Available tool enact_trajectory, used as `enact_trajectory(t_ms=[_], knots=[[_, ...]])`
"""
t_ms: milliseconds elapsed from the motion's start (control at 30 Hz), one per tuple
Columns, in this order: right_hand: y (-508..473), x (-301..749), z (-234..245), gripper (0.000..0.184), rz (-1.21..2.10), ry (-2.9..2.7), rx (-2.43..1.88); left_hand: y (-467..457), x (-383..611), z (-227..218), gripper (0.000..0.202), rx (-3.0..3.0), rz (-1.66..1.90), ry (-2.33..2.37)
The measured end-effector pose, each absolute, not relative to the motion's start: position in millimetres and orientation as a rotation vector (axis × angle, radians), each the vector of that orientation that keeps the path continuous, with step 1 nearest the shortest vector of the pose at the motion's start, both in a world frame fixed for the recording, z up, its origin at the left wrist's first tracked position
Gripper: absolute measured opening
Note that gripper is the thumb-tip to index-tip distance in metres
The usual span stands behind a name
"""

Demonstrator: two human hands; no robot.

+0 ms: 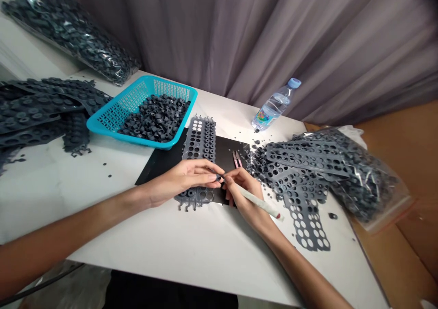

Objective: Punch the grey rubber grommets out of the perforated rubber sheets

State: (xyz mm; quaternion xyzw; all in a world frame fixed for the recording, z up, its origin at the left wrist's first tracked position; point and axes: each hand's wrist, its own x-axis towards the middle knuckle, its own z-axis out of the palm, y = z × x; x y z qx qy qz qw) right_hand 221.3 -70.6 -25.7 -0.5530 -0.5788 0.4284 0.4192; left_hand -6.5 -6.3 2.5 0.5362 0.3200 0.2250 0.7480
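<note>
My left hand [183, 180] is closed, pinching a small dark rubber piece [218, 178] between thumb and fingers; the piece is mostly hidden. My right hand [247, 191] grips a white pen-like tool [262, 202], whose far end meets the rubber piece. The tool's back end points toward me and has a red mark. Below both hands lies a dark molded rubber sheet [210, 141] with rows of round parts and open holes. It rests partly on a black mat [159, 160]. Small pink-handled snips [237, 159] lie just beyond my right hand.
A blue basket [99, 121] of loose rubber pieces stands at the back left. Beside it are stacked sheets [37, 110] and a filled bag [75, 35]. To the right are a water bottle [275, 106], punched-out sheets [304, 163], scattered bits and another plastic bag [371, 190].
</note>
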Motion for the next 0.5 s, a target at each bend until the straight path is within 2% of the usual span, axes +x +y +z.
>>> enact_trajectory(t_ms=[500], knots=[[-71.6, 218.7, -18.8, 0.021, 1.027, -1.543, -1.463, -7.8, -3.6, 5.5, 0.027, 1.102, 0.514, 0.565]])
